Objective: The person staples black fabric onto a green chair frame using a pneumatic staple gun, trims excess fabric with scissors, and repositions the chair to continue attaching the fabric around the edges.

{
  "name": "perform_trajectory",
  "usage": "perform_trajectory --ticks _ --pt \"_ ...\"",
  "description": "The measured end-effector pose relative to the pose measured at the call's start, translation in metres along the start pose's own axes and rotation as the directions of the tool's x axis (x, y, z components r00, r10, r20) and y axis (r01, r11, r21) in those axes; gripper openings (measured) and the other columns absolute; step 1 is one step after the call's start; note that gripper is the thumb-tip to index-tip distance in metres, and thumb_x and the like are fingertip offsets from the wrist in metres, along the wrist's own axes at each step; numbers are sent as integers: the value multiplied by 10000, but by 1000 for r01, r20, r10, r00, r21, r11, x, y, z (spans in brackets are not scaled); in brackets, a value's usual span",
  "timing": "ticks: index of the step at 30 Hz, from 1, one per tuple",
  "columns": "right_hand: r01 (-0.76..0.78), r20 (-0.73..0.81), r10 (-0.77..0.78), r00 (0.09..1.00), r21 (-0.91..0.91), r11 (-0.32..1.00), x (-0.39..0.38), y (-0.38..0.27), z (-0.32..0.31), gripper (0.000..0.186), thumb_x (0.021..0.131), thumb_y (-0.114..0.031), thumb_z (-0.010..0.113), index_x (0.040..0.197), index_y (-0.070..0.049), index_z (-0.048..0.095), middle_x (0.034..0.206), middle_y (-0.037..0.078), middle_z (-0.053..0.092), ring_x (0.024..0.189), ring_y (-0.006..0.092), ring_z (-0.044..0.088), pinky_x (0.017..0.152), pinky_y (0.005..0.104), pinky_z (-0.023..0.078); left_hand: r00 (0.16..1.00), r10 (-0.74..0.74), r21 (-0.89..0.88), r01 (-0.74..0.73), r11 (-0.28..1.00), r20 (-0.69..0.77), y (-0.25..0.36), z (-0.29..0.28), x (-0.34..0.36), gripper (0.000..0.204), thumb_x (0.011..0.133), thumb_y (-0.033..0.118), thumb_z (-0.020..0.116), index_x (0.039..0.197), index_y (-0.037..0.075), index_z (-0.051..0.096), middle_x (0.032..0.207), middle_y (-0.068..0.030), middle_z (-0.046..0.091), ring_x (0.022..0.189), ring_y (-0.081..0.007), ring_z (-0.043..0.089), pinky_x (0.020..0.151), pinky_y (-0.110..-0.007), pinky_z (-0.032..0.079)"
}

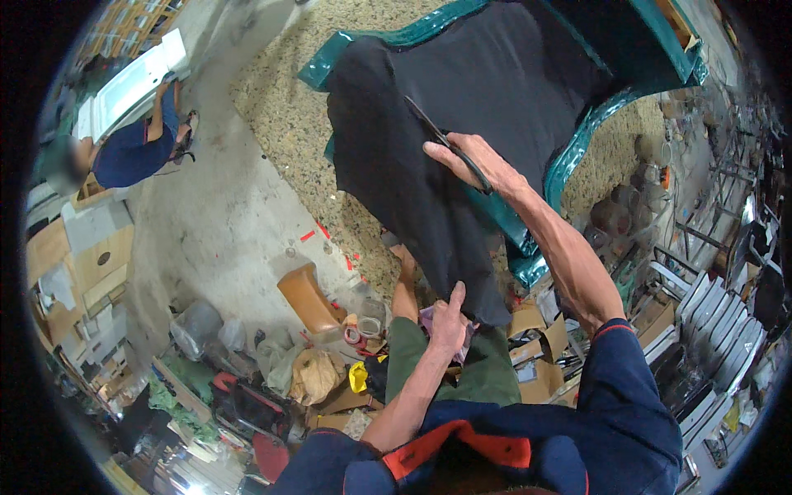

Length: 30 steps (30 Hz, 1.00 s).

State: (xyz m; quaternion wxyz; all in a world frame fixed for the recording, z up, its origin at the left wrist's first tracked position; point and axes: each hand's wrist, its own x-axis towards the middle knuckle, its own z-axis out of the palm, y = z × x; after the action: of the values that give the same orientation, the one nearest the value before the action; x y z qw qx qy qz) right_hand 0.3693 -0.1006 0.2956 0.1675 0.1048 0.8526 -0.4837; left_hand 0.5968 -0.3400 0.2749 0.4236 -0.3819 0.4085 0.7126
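A sheet of black fabric (388, 173) lies over a piece of furniture whose edges show shiny green covering (573, 153). The fabric's near end hangs toward my lap, where my left hand (450, 320) pinches it between thumb and fingers. My right hand (478, 161) is closed around dark-handled scissors (425, 120), held over the middle of the fabric with the blades pointing far left. From this view I cannot tell whether the blades touch the cloth.
Beneath the furniture is a speckled mat (289, 107). A brown curved panel (307, 299), tape rolls (353, 334) and bags (318, 375) lie left of my legs. An open cardboard box (540, 375) and stacked white chairs (714, 338) are right. Another person (136, 157) bends over a white piece far left.
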Motion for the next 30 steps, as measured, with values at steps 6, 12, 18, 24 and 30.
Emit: perform_trajectory --ticks 6,12,18,24,30 --pt "-31 25 32 999 -40 999 53 -32 -2 730 1010 -647 523 1014 54 725 924 288 708 950 428 705 837 498 522 994 82 281 -60 958 -68 6 -12 -15 541 984 543 677 678 101 620 527 20 529 430 -78 455 448 -299 465" --pt "5 -27 -6 1000 -44 999 92 -39 6 772 989 -675 536 989 72 730 899 273 713 893 395 708 822 483 530 997 56 286 -39 958 -51 25 -18 -38 420 984 471 706 879 67 659 710 -4 626 518 -105 526 464 -304 434" --pt "-13 -50 9 999 -75 997 127 -54 12 773 979 -684 542 967 62 742 920 274 723 912 410 710 831 494 533 996 -82 298 92 950 -45 14 -43 -52 331 1008 313 713 1123 6 674 925 -28 720 692 -124 630 536 -305 482" --pt "11 -135 -26 990 -111 994 154 -70 16 738 963 -678 575 920 36 757 882 272 729 884 442 713 818 496 547 999 24 481 -37 876 34 27 -51 -80 343 1014 357 688 950 20 687 795 15 641 626 -97 550 538 -293 416" --pt "7 -111 -23 994 -138 990 170 -70 21 681 971 -639 597 910 19 765 882 259 733 888 428 719 815 499 549 988 152 451 -134 882 -4 42 -68 -79 366 997 384 698 864 44 665 698 13 605 567 -121 534 520 -313 426"
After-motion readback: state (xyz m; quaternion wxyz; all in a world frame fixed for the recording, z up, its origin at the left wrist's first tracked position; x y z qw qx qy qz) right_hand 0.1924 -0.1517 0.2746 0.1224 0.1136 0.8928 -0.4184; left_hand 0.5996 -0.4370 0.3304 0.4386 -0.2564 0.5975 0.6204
